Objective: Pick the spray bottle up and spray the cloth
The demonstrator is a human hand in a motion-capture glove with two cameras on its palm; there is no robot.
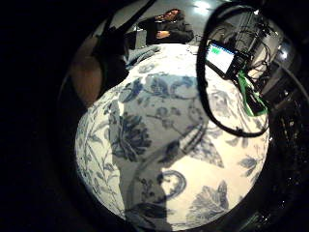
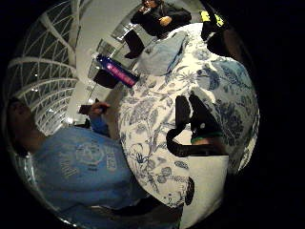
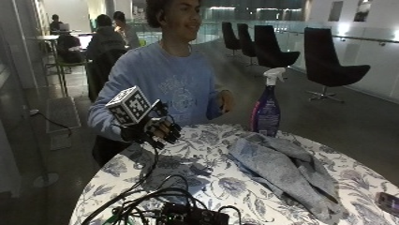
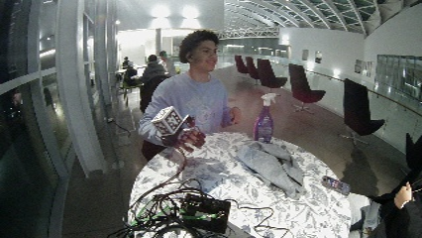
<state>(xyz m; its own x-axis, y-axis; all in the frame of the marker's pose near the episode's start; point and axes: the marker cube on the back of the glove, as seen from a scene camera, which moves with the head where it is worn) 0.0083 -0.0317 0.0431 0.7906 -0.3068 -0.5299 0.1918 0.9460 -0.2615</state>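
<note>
Spray bottle [image 3: 267,110]: upright on the counter [image 3: 205,176] at its far edge, long axis vertical, white nozzle pointing toward the person's side.
Cloth [image 3: 277,164]: grey, crumpled, lying just in front of the bottle.
Right hand [image 3: 156,129]: raised above the counter's edge, well apart from the bottle, fingers loosely curled, holding nothing.

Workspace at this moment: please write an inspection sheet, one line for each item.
Surface: round table with a blue floral tablecloth.
Job's things: purple spray bottle upright at the far edge, untouched; grey cloth crumpled beside it.
Clutter: black device box at the near edge; phone near the table's edge.
Hand: gloved right hand raised above the table, fingers loosely curled, holding nothing.
Cables: black cables run from the glove to the box.
Surroundings: dark chairs along a railing; people seated behind.
</note>
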